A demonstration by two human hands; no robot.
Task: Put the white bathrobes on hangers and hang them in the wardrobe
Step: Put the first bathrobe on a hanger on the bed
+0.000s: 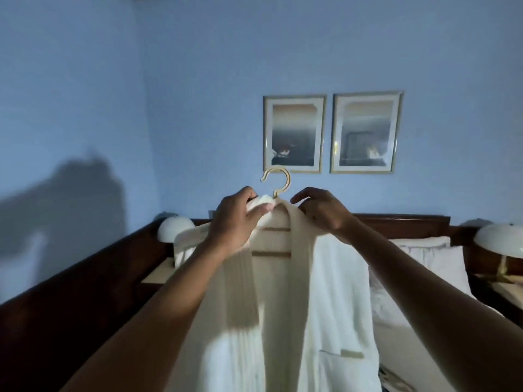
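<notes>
Blue walls (pixel 85 94) enclosed the room, with a dark wooden headboard (pixel 70 292) running along the left side and behind the bed. At far left a domed white lamp (pixel 175 228) stood against the headboard. Next, the left hand (pixel 240 219) was raised, its fingers curled round a bunched fold of the white bathrobe (pixel 283 321) at the collar. A pale hanger (pixel 276 182) carried the bathrobe, its hook standing upright above the collar, between the two hands; two of its bars showed inside the open neck. The bathrobe hung down in front of the person, above the bed. The right hand (pixel 322 210) pinched the collar's right edge. Two framed pictures (pixel 366 132) hung on the wall behind. White pillows (pixel 435 264) lay further right, then a second lamp (pixel 499 236) at the edge.
</notes>
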